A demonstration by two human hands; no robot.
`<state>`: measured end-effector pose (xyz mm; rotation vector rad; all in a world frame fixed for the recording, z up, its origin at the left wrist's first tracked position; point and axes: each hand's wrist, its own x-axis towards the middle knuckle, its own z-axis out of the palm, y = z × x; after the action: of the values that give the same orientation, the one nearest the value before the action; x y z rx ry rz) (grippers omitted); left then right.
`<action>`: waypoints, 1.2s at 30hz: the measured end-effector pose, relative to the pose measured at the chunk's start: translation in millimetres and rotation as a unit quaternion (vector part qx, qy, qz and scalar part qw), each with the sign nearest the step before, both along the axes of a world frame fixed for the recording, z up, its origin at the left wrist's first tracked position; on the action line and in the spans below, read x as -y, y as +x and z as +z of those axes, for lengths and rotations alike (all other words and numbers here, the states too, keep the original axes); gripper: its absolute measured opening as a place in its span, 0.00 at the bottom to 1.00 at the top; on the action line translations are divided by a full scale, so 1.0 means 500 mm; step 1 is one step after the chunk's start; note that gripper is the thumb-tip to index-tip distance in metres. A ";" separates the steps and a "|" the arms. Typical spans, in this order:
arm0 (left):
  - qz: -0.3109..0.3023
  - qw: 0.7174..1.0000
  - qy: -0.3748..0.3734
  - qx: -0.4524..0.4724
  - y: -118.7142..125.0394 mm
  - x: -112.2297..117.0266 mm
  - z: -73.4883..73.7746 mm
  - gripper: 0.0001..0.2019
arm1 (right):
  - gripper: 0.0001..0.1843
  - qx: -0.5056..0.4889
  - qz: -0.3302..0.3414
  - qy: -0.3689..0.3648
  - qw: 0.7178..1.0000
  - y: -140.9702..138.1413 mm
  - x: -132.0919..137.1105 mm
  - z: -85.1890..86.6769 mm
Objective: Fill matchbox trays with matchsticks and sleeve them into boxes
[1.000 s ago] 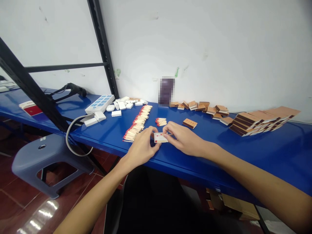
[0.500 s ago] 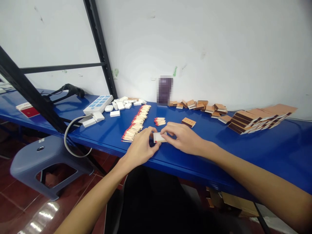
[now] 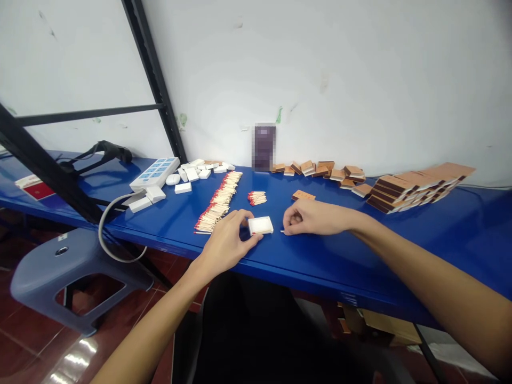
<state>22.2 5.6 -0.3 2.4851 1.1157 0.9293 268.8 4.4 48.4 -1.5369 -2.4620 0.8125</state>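
Observation:
My left hand (image 3: 226, 240) grips the left side of a small white matchbox tray (image 3: 261, 225) lying on the blue table (image 3: 360, 250); the tray looks empty from here. My right hand (image 3: 310, 217) rests on the table just right of the tray, apart from it, fingers pinched shut on a thin matchstick (image 3: 282, 231) whose end pokes out to the left. A long row of red-tipped matches (image 3: 219, 201) lies left of my left hand. A small bunch of matches (image 3: 256, 198) lies beyond the tray. One brown matchbox sleeve (image 3: 303, 196) lies beyond my right hand.
More brown sleeves (image 3: 320, 170) are heaped along the wall, with a fanned stack (image 3: 416, 188) at right. White trays (image 3: 196, 172) and a power strip (image 3: 154, 173) lie at left. A black frame post (image 3: 154, 88) crosses left. A grey stool (image 3: 60, 269) stands below.
My right hand has left the tray and drawn back to the right, now pinching a matchstick. The tray, which showed red match heads, now looks plain white. The view has shifted slightly.

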 end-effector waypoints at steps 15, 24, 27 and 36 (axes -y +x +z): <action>-0.018 1.000 -0.001 -0.012 0.000 0.000 -0.006 0.14 | 0.10 -0.080 -0.023 0.215 0.973 -0.055 -0.107 -0.081; -0.021 1.000 -0.007 -0.014 0.000 0.002 -0.003 0.14 | 0.10 -0.055 0.110 0.227 0.966 -0.046 -0.108 -0.073; -0.021 1.000 -0.004 -0.013 0.000 0.002 -0.003 0.14 | 0.11 -0.049 0.080 0.234 0.968 -0.036 -0.116 -0.079; -0.018 1.000 0.004 -0.015 0.001 0.000 -0.007 0.14 | 0.11 -0.063 -0.003 0.249 0.966 -0.045 -0.119 -0.090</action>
<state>22.5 5.8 -3.6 2.5256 1.0759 0.8909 246.4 64.0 3.3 -1.2626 -2.3231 0.2421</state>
